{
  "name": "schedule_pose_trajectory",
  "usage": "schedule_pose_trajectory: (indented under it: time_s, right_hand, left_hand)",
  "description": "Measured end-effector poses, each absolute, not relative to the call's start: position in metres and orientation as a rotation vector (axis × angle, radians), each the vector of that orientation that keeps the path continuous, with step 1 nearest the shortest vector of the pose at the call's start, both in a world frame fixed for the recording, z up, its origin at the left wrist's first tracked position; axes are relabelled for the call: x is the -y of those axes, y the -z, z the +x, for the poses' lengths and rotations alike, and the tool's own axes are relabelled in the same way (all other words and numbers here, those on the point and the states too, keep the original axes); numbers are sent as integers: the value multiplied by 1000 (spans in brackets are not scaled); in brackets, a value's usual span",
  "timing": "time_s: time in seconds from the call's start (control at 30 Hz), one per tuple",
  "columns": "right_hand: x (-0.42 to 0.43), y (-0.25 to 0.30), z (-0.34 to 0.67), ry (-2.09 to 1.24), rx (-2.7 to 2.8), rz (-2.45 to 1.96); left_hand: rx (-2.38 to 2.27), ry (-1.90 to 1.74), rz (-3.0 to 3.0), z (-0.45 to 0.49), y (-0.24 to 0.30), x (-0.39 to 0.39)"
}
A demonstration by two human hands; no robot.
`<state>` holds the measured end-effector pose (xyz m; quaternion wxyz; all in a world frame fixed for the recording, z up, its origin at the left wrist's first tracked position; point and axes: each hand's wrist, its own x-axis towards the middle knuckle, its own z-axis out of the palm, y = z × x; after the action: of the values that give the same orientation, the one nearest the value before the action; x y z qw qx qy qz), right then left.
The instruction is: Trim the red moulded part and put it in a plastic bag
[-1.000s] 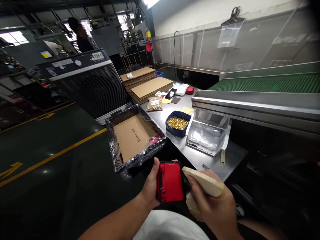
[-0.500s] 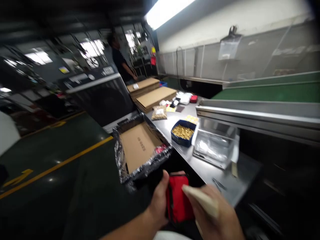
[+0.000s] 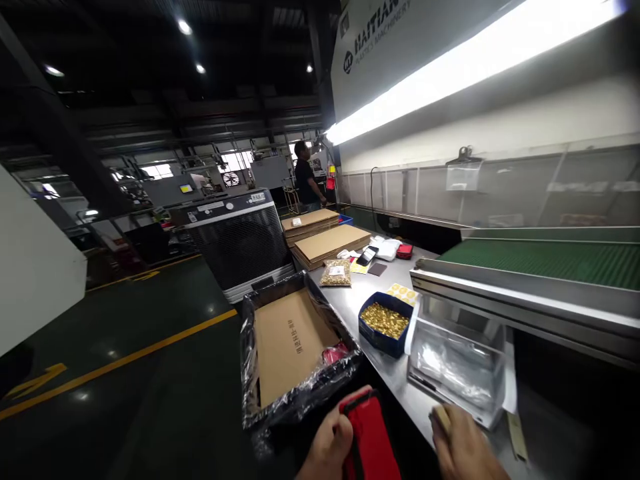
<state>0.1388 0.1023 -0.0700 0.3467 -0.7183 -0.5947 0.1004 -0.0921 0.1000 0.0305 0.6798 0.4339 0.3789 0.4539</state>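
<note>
At the bottom middle, my left hand is closed around a red, black-edged case, its thumb lying on the case's side. To the right, over the metal table's near edge, my right hand grips a pale tan flat stick, mostly hidden by the fingers. A gap separates the two hands. Just beyond the left hand sits a box lined with black plastic, holding a cardboard sheet and a reddish wrapped item. A clear-lidded tray of plastic bags lies beyond my right hand.
On the metal table stand a blue bin of small brass parts, a bag of similar parts, a phone and stacked cardboard. A green conveyor runs at right. A person stands far back.
My right hand has moved right, away from the red case, with the tan stick still in it. The left hand keeps the case, now lower in view. The camera has tilted up.
</note>
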Motion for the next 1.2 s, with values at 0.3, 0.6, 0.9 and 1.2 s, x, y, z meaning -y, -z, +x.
schedule_pose_trajectory:
  time_s: [0.3,0.6,0.9,1.2]
  right_hand:
    - [-138,84,123,-37,2032,-2153]
    - [-108,49,109,-536,1783,-1888]
    - [-46,-32,80,-1540,1085,-874]
    - [-42,-35,85,-1470,1154,-1030]
  left_hand:
    - [-1078,-1014,1614,-100,-63,-90]
    - [-1066,-973,1739,-105,-58,-83]
    - [-850,-897,1874,-102,-53,-84]
    - [-797,-878,1867,-102,-48,-80]
